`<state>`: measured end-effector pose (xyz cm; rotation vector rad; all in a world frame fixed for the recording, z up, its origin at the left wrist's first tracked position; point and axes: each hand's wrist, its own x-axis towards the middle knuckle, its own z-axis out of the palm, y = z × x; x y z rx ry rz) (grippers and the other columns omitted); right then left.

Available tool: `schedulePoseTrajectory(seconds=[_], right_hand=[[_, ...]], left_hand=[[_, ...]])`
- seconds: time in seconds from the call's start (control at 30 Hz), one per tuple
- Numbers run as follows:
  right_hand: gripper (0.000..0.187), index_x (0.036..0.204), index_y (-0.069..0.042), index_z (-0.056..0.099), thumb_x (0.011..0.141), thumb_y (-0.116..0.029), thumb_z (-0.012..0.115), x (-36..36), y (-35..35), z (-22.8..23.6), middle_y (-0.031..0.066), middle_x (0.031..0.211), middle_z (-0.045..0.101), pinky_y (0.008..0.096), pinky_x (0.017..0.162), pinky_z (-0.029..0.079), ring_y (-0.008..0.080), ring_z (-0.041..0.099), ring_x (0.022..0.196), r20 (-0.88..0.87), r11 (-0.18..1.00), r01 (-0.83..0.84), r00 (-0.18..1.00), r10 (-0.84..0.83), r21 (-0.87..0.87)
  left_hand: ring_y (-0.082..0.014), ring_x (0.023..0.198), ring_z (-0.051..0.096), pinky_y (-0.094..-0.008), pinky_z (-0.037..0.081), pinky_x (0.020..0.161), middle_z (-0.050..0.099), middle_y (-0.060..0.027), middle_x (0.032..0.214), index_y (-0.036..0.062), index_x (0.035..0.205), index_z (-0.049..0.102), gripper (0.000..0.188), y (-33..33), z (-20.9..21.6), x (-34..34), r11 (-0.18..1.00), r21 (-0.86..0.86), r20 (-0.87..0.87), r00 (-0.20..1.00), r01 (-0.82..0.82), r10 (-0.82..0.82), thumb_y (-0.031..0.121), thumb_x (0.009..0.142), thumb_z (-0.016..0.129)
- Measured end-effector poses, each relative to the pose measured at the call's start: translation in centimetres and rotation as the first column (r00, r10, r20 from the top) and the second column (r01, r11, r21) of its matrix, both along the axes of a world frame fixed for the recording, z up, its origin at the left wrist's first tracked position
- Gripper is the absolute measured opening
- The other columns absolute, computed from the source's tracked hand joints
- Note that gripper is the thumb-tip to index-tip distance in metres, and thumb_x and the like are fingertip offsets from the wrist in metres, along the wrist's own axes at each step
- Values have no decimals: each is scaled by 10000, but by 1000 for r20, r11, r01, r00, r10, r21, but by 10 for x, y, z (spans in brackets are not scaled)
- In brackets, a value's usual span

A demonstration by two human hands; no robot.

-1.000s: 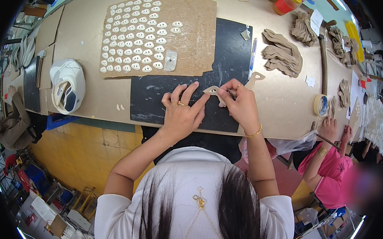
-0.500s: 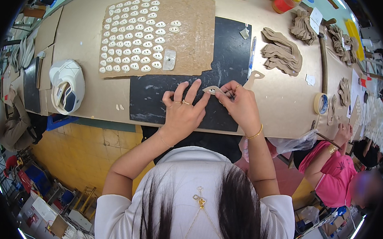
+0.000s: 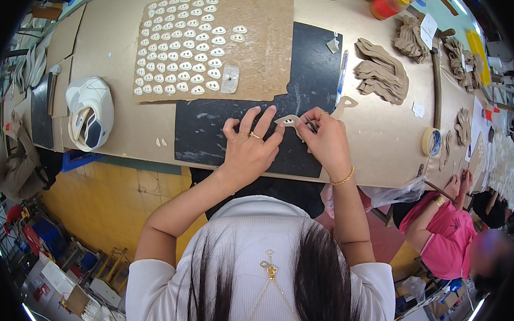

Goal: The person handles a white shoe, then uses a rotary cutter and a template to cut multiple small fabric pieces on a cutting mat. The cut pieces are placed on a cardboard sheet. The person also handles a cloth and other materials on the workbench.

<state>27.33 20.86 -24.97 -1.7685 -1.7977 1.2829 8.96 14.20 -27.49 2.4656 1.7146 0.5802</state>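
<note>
A small beige cut piece lies at the front of the black mat, with a white two-holed patch on it. My left hand touches its left tip with the index finger, thumb close by, other fingers raised and apart. Closed around the right part is my right hand; a thin dark tool shows between its fingers, its kind unclear. Another beige piece lies just beyond that hand. Rows of similar white patches cover a brown cardboard sheet behind my left hand.
A white shoe upper stands at left. Beige piece stacks, a blue pen, a tape roll and a red, yellow-lidded jar are on the right. A co-worker in pink handles something at the table's right end.
The view has shifted slightly. Both holes of the white patch show more plainly between my hands, which stay at the beige piece. The co-worker's second hand has come into sight.
</note>
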Motion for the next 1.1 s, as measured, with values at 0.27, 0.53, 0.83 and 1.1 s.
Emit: schedulePoseTrajectory(seconds=[0.27,0.53,0.83,1.1], right_hand=[[189,880,28,654,896,-154,701,-3,4,11,100,649,674,304,483,467,167,616,476,-21,999,4,1000,-5,-48],[157,923,-9,671,863,-137,738,0,7,5,75,739,661,297,550,482,158,623,587,145,988,-140,981,129,64],[367,1080,-176,706,728,-95,772,11,-22,11,26,960,563,345,595,519,214,639,679,272,838,-281,948,167,467],[447,1155,-163,699,717,-88,750,15,-25,8,11,965,563,318,556,506,184,627,614,435,734,-474,860,268,487]], left_hand=[[-289,1275,422,-489,277,942,497,-64,1411,210,1167,679,465,-1,-2,0,1000,-11,18,1000,-4,4,171,713,772],[-222,1251,442,-471,290,942,528,-29,1325,97,1219,643,461,-9,-9,5,1000,-3,-19,999,29,-29,183,772,710],[-212,1220,491,-466,289,942,552,-18,1323,75,1284,612,505,-12,-2,4,1000,-1,23,999,28,-28,151,792,692],[-208,1229,482,-467,290,944,543,-10,1339,79,1285,617,523,-11,-1,7,1000,-3,-13,1000,22,-22,151,774,701]])
